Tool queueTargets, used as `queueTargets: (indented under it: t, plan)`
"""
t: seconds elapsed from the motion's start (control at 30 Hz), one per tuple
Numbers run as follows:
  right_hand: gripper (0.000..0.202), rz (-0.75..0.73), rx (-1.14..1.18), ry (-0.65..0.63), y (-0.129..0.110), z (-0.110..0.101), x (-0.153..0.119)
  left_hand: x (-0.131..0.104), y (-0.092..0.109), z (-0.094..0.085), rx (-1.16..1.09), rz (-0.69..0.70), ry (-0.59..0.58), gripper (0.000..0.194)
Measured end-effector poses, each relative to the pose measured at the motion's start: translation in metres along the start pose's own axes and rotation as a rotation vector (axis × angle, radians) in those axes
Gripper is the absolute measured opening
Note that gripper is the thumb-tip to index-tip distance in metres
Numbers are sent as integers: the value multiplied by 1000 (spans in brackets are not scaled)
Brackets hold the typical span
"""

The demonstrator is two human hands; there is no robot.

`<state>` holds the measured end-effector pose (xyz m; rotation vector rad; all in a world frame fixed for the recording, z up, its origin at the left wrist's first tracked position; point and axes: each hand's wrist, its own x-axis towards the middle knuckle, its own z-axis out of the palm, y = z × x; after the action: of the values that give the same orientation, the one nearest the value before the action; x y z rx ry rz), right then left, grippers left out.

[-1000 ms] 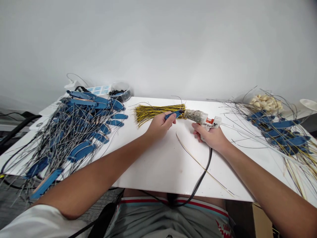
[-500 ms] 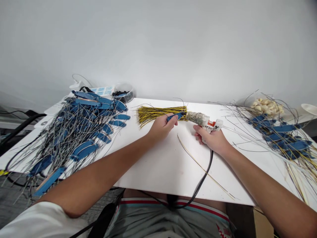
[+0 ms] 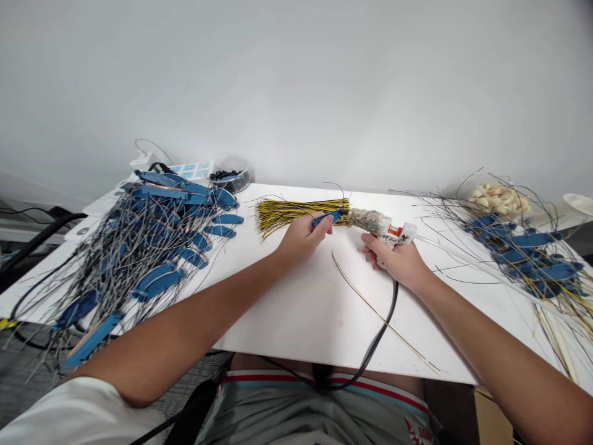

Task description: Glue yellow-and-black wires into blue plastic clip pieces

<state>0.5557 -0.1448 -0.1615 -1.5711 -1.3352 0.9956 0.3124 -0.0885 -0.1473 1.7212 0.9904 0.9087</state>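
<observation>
My left hand pinches a small blue piece with a thin dark wire rising near it. Behind that piece lies a bundle of yellow and black wires on the white table. A glue gun with a crusted, wrapped front end is gripped in my right hand. Its front end points left, close to the blue piece; whether they touch I cannot tell. A clear glue stick runs out of its back. One loose yellow and black wire lies between my arms.
Many blue pieces with grey wires are heaped at left. Behind them stand a clear tub of black bits and a power strip. More wired blue pieces and a container of cream-coloured bits are at right. The gun's black cord crosses the front edge.
</observation>
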Motion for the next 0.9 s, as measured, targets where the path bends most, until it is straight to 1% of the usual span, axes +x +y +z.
queueTargets:
  t: [0.43, 0.57, 0.9]
  plan:
    - [50, -12, -54, 14, 1, -1, -4, 0, 2, 0, 94, 1, 21, 43]
    - [49, -17, -60, 10, 2, 0, -3, -1, 3, 0, 95, 15, 37, 43]
    - [51, -12, -104, 21, 1, 0, -4, -1, 5, 0, 204, 59, 73, 40]
